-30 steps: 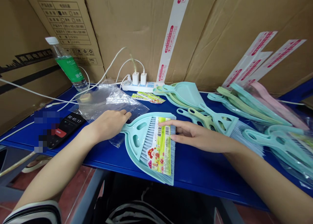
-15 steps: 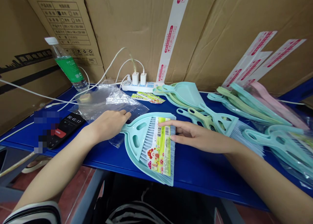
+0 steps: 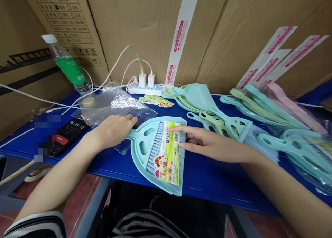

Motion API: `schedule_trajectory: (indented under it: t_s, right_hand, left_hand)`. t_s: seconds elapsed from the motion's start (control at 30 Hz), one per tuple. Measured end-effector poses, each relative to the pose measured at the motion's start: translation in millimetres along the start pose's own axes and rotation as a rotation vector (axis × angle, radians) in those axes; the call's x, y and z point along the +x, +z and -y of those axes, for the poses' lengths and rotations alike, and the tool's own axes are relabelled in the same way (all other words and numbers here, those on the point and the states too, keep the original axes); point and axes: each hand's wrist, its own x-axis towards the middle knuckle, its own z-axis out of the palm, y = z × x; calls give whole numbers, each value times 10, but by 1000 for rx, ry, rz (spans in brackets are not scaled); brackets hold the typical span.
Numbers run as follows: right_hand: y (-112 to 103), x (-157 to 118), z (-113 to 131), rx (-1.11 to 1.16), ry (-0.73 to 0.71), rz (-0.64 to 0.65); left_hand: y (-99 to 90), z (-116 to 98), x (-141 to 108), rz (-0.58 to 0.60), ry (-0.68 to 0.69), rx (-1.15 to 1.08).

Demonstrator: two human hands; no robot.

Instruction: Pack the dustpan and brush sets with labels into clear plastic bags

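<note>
A teal dustpan [image 3: 145,151] lies flat near the front edge of the blue tabletop [image 3: 207,175], with a small brush [image 3: 158,146] nested in it and a bright yellow-green label card [image 3: 168,155] laid over the bristles. The left hand [image 3: 114,130] rests palm down just left of the dustpan's handle end, its fingers [image 3: 129,119] stretched out flat on a clear plastic bag [image 3: 114,104] and gripping nothing; whether a fingertip touches the dustpan rim is hard to tell from this angle. The right hand [image 3: 210,144] comes in from the right, its fingers [image 3: 181,129] extended, the index laid across the top of the label card and the others against the brush's right edge, pressing rather than clasping. Behind the right hand lies a stack of teal and green dustpans [image 3: 192,98] and, beside it, loose brushes [image 3: 228,124]; farther right sits another heap of dustpan sets [image 3: 285,127], some pink. At the back, against cardboard boxes [image 3: 145,27], a white power strip [image 3: 147,89] carries two chargers, with spare label cards [image 3: 155,100] just in front of it. A water bottle [image 3: 66,66] with a green label stands at the left rear, and a phone [image 3: 67,134] showing a timer lies near the left front edge.
</note>
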Motion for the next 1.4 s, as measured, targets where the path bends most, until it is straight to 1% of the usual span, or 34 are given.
schedule_trajectory:
  t_s: [0.27, 0.67, 0.9, 1.17, 1.4]
  right_hand:
    - [1, -11, 49, -15, -11, 9]
    - [1, -1, 43, -26, -9, -7]
    - [-4, 0, 58, -38, 1, 2]
    - [-1, -5, 79, -28, -4, 5]
    - [-3, -5, 88, -35, 5, 6]
  left_hand:
    - [-25, -22, 6, 44, -8, 2]
    - [10, -4, 4, 22, -3, 3]
    - [19, -1, 5, -11, -2, 6]
    - [14, -6, 3, 13, -6, -2]
    - [18, -2, 9, 7, -2, -5]
